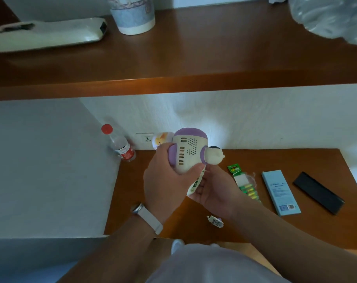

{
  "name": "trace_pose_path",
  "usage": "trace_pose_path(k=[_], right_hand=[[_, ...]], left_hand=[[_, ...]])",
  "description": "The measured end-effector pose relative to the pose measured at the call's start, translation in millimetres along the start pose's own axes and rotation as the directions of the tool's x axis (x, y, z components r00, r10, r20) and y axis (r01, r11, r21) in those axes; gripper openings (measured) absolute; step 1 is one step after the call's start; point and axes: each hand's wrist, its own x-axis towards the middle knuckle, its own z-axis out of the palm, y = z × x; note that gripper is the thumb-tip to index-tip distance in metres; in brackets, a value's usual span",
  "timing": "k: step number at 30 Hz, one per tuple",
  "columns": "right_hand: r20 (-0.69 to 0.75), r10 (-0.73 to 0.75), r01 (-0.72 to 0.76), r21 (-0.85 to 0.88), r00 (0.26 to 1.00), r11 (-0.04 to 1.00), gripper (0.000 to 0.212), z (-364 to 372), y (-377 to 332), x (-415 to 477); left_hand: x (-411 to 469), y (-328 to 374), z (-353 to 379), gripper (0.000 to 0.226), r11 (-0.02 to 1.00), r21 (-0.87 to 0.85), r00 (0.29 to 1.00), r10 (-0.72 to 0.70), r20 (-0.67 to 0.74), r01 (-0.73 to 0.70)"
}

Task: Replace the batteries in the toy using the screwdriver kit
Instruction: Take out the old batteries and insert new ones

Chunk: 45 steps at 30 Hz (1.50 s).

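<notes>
Two hands meet above the counter [128,190]: my left hand [163,180] has its fingers wrapped round the purple-and-cream toy [187,152], held aloft; my right hand [212,186] pinches its paper tag [196,184]. Rightward lie a battery pack [245,184], blue box [280,193], black case [318,193].

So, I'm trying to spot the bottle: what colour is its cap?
The bottle has a red cap, clear in the head view.

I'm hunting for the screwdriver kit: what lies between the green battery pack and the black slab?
In the head view, a pale blue box lies flat between the battery pack and the black slab, touching neither.
</notes>
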Motion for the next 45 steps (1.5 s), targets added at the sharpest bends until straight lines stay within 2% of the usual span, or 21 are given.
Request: trace_pose_path(k=[3, 8, 14, 18, 23, 28, 33, 36, 41, 45], right_hand=[[0.02, 0.014, -0.015, 0.052, 1.0, 0.999, 0.051, 7.5, 5.6, 3.3], [0.092, -0.015, 0.001, 0.159, 0.996, 0.987, 0.037, 17.4, 11.6, 7.2], [0.138, -0.061, 0.018, 0.294, 0.989, 0.956, 0.037, 28.3, 19.4, 11.7], [0.162, -0.073, 0.017, 0.318, 0.984, 0.948, 0.033, 34.9, 22.9, 12.2], [0.116, -0.025, -0.013, 0.316, 0.993, 0.949, 0.039, 39.6, 22.0, 13.7], [0.14, 0.0, -0.049, 0.35, 0.99, 0.935, 0.034, 39.8, 25.0, 7.8], [0.142, 0.025, -0.069, 0.315, 0.99, 0.947, 0.036, 32.9, 29.4, 12.1], [0.126, 0.043, -0.081, 0.317, 0.991, 0.945, 0.039, 26.7, 32.8, 14.9], [0.106, 0.041, -0.072, 0.313, 0.994, 0.947, 0.025, 17.3, 32.7, 12.4], [0.095, 0.051, -0.078, 0.303, 0.994, 0.95, 0.028, 12.3, 32.7, 12.3]], left_hand=[[4.8, -1.8, 0.0, 0.074, 0.986, 0.127, 0.993, 0.112, -0.045, -0.106], [5.8, -0.4, -3.2, 0.073, 0.921, 0.301, 0.955, 0.284, -0.084, -0.248], [4.8, -2.1, -5.7, 0.072, 0.808, 0.475, 0.898, 0.433, -0.081, -0.347], [5.7, -2.4, -8.8, 0.071, 0.759, 0.521, 0.873, 0.485, -0.052, -0.39], [11.7, -6.2, -18.1, 0.07, 0.803, 0.47, 0.886, 0.455, -0.086, -0.366], [15.6, -13.4, -21.9, 0.076, 0.89, 0.371, 0.944, 0.318, -0.088, -0.265], [17.3, -16.7, -21.9, 0.076, 0.952, 0.237, 0.97, 0.223, -0.093, -0.196], [19.9, -23.8, -21.1, 0.079, 0.97, 0.165, 0.977, 0.193, -0.086, -0.177], [20.2, -26.1, -19.8, 0.079, 0.98, 0.108, 0.98, 0.175, -0.097, -0.165], [21.2, -26.7, -19.6, 0.081, 0.985, 0.086, 0.98, 0.161, -0.117, -0.152]])
